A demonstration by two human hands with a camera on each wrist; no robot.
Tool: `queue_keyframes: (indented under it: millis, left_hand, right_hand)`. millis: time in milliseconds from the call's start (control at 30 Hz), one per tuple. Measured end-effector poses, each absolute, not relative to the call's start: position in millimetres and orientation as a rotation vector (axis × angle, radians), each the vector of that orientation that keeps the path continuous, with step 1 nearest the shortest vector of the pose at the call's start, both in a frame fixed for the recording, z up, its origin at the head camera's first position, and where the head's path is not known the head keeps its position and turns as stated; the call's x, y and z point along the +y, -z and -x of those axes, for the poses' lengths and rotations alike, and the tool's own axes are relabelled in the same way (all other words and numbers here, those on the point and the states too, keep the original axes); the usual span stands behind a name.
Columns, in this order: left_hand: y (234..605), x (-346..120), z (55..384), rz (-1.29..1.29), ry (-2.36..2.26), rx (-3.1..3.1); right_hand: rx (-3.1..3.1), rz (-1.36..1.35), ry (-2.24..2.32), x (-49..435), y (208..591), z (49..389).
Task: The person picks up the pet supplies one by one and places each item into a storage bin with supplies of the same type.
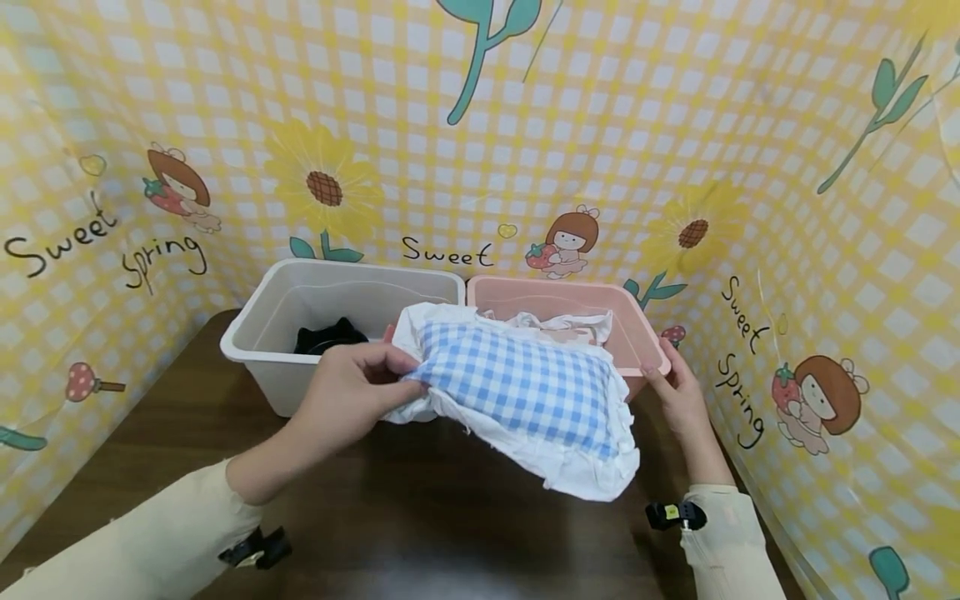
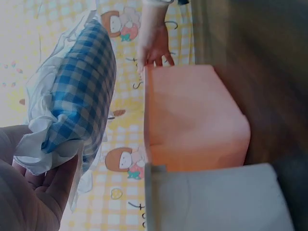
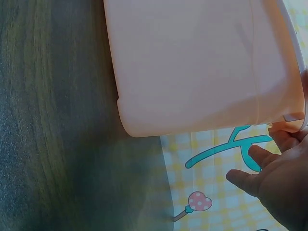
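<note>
My left hand (image 1: 348, 387) pinches the left end of a small pillow (image 1: 521, 375), blue-and-white checked with a white ruffled edge. The pillow hangs in the air in front of two bins, its right end lower. In the left wrist view, thumb and fingers hold the ruffle of the pillow (image 2: 79, 91). My right hand (image 1: 681, 392) grips the front right corner of the pink bin (image 1: 637, 325) by its rim; the right wrist view has the fingertips at that rim. White and pale pink cloth (image 1: 566, 325) lies inside this bin, partly hidden by the pillow.
To the left of the pink bin stands a light grey bin (image 1: 281, 383), with a black item (image 1: 330, 333) inside. Both stand on a dark wooden table (image 1: 420, 533). Yellow checked fabric (image 1: 585, 150) hangs behind and on both sides.
</note>
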State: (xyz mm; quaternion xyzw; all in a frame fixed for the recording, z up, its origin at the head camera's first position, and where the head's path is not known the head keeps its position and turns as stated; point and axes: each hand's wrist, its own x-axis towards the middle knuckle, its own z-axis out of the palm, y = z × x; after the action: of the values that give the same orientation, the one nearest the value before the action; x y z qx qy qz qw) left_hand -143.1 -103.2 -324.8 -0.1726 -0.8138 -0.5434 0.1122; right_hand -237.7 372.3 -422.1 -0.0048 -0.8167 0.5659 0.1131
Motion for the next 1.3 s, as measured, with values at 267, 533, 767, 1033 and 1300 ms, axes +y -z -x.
queue_keyframes:
  millis: [267, 533, 767, 1033, 1300]
  left_hand:
    - [299.2, -95.3, 166.0, 0.435, 1.593, -2.365]
    - [276.8, -76.2, 193.6, 0.433, 1.616, -2.327]
    - [272.8, -55.4, 225.3, 0.461, 1.558, -2.286]
    - [271.7, -40.4, 261.9, 0.488, 1.416, -2.298]
    - [275.1, -24.2, 288.0, 0.509, 1.416, -2.266]
  right_hand:
    - [-2.387, 0.010, -1.678, 372.1, 422.3, 237.9]
    - [-2.440, 0.042, -1.652, 376.3, 416.8, 240.3]
    - [-2.477, 0.043, -1.659, 360.0, 393.9, 220.9]
    - [-2.428, -0.017, -1.684, 363.5, 406.0, 227.7]
    - [-2.407, -0.042, -1.648, 375.6, 422.5, 237.5]
